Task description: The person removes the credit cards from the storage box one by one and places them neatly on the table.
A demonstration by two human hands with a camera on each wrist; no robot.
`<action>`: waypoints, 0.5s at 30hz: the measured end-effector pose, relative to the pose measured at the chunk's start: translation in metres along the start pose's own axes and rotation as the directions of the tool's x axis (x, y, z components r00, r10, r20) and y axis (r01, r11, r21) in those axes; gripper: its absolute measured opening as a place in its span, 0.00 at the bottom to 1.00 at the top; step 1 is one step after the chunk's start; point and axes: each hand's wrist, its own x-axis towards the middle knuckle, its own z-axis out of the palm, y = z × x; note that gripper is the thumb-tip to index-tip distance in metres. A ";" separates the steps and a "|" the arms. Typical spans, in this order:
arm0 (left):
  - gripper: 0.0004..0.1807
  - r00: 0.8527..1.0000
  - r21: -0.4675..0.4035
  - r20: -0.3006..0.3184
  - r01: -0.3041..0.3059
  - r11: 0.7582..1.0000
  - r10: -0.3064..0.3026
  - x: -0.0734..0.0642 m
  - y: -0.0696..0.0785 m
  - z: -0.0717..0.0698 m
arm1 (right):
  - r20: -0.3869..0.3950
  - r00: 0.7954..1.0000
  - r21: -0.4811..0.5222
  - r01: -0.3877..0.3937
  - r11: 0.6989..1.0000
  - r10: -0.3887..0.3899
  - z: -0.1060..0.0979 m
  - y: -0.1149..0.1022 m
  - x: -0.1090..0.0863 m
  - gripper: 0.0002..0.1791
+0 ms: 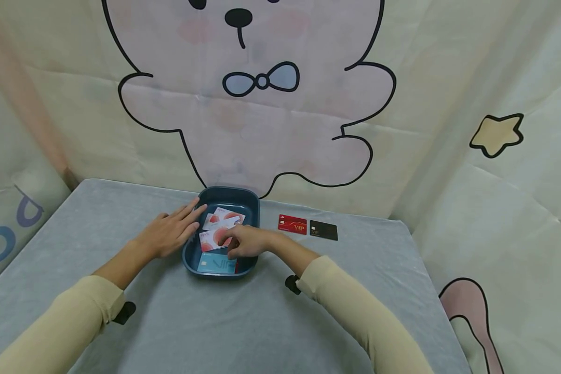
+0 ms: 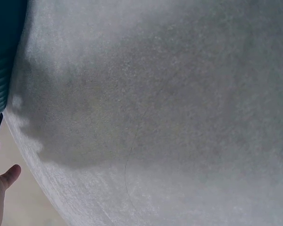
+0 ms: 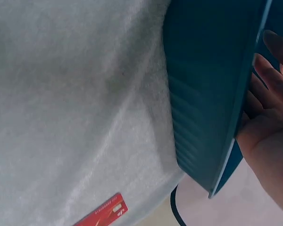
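A dark blue plastic tray stands near the table's far edge. My left hand rests against its left rim with the fingers extended. Over the right rim reaches my right hand, its index finger touching a pink-and-white card inside. Thumb and index finger look apart, and the remaining fingers are bent. Behind that card lies another pink-and-white card, partly overlapped. A light blue card lies at the tray's near end, with a red edge showing beside it. In the right wrist view the fingertips are partly hidden by the tray wall.
To the right of the tray, a red VIP card and a black VIP card lie side by side on the grey cloth-covered table. A printed curtain hangs directly behind the table.
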 end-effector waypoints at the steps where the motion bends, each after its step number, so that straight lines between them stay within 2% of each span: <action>1: 0.32 1.000 0.001 0.000 -0.001 1.000 0.001 0.000 0.000 0.000 | 0.008 1.000 -0.001 -0.001 1.000 0.001 0.001 -0.001 0.001 0.22; 6: 0.32 1.000 0.001 -0.001 0.001 1.000 -0.001 -0.001 -0.001 0.001 | 0.018 1.000 -0.016 -0.004 1.000 0.005 0.006 -0.004 0.007 0.22; 15: 0.32 1.000 -0.006 -0.012 -0.003 1.000 0.003 -0.001 -0.002 0.002 | -0.024 0.999 -0.003 -0.040 0.999 0.040 0.013 -0.003 0.014 0.21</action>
